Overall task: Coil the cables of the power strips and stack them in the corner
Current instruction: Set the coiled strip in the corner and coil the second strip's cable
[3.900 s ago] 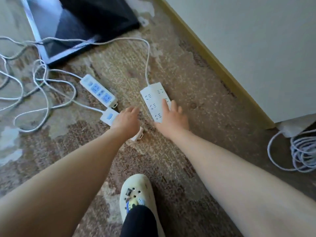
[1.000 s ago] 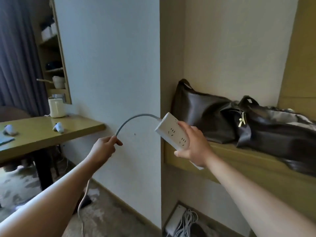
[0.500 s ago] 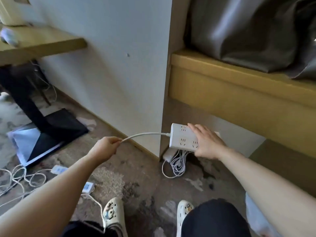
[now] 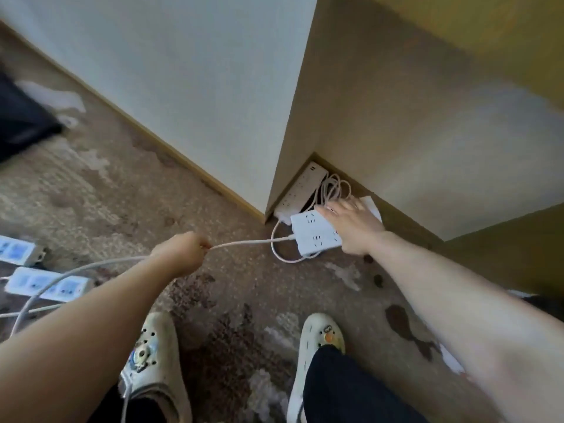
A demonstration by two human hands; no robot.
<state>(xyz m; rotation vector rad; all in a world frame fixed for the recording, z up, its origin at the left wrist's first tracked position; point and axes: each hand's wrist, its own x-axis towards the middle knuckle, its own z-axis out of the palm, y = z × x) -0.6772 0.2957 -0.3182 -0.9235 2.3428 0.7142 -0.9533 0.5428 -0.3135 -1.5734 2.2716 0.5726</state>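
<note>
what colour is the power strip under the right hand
White, seen clearly in the head view: the power strip under the right hand.

R hand (image 4: pixel 354 230) on white power strip (image 4: pixel 314 236) nr corner — L hand (image 4: pixel 183 251) pinches its cable (image 4: pixel 244 243), taut.

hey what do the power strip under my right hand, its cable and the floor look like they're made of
Power strip: probably hard plastic, smooth matte white, with crisp moulded edges and socket slots.
Cable: likely rubbery plastic sheath, white and smooth; it bends in soft curves.
Floor: looks like short-pile carpet, with a fuzzy, mottled brown and beige texture.
</note>
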